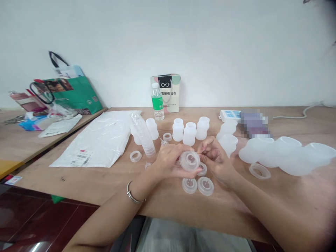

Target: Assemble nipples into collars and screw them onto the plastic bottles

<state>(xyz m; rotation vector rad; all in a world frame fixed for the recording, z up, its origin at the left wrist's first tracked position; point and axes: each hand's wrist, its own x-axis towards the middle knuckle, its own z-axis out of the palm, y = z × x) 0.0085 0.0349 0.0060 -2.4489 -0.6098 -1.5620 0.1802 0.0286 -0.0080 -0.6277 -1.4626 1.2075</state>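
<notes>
My left hand (166, 161) is closed around a translucent plastic bottle cap (189, 161), round and ridged, held tilted above the table. Close against its right side, my right hand (217, 161) has thumb and forefinger pinched, and whatever is between them is too small to make out. Below the hands lie similar caps with thin raised tips, one (189, 186) beside another (205, 186), and a third (202, 169) partly behind my fingers. Frosted white bottles without caps (177, 130) stand just beyond. A clear ring (167, 137) and another ring (135, 156) rest to the left.
A leaning stack of clear cups (143, 134) stands by a white plastic mailer (97, 140). Larger frosted bottles (286, 154) and a loose ring (259, 171) are at right. Behind are a water bottle (158, 103), a paper bag (173, 99) and a power strip (230, 115).
</notes>
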